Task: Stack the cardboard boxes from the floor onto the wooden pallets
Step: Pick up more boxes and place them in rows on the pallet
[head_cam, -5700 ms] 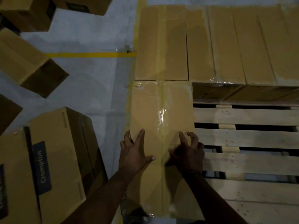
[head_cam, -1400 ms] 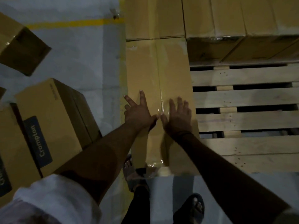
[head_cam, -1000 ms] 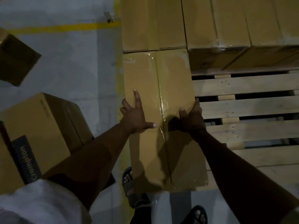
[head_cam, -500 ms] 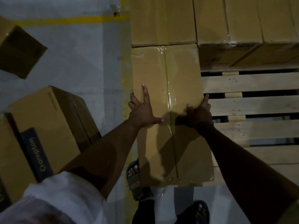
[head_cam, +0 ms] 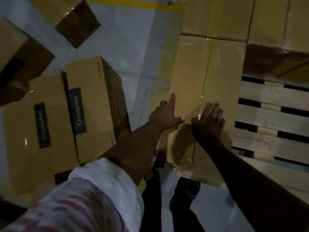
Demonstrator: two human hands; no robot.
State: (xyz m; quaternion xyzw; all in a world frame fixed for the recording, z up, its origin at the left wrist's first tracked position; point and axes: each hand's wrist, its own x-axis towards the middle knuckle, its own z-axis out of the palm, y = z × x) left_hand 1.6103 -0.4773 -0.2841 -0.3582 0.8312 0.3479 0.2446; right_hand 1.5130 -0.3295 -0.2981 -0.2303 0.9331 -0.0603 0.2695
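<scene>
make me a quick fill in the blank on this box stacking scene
1. The left hand and the right hand both rest on top of a taped cardboard ____.
2. That box lies on a wooden ____ with bare slats to its right.
3. Two floor boxes carry dark labels reading ____.
Missing words: box; pallet; Crompton.

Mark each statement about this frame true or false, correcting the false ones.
1. The left hand and right hand both rest on top of the taped cardboard box. True.
2. That box stands on the floor, away from the wooden pallet. False: it sits at the pallet's left end.
3. Crompton boxes stand on the floor to the left. True.
4. The pallet slats right of the hands are covered by boxes. False: they are bare; stacked boxes fill only the far row.
</scene>
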